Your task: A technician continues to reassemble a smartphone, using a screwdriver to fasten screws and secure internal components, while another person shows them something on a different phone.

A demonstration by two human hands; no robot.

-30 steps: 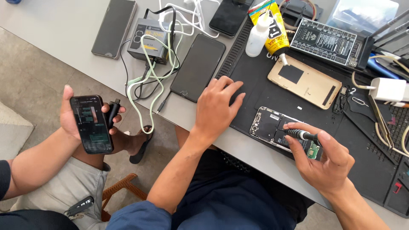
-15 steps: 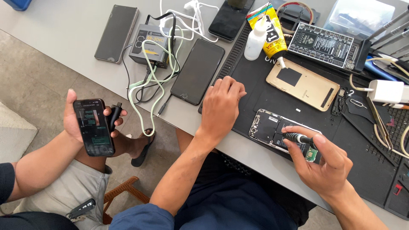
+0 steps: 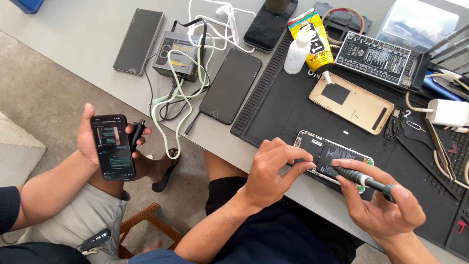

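An opened phone [image 3: 328, 152] with its back off and battery showing lies on the black work mat [image 3: 288, 105] near the table's front edge. My left hand [image 3: 271, 168] rests on the phone's left end, fingertips pinched on it. My right hand [image 3: 383, 208] grips a black-handled screwdriver [image 3: 364, 180] whose tip points at the phone's lower edge. The gold back cover [image 3: 352, 101] lies farther back on the mat.
At left another person's hand [image 3: 93, 139] holds a lit phone [image 3: 113, 146]. On the grey table: two dark phones [image 3: 230, 85], [image 3: 138, 41], a grey box [image 3: 179, 55] with cables, a glue tube [image 3: 313, 43], a white bottle [image 3: 298, 51], a circuit board [image 3: 378, 58], a white charger [image 3: 448, 112], tweezers.
My left hand has moved right from the mat's edge onto the opened phone's left end. My right hand has shifted slightly with the screwdriver. The view has moved closer.
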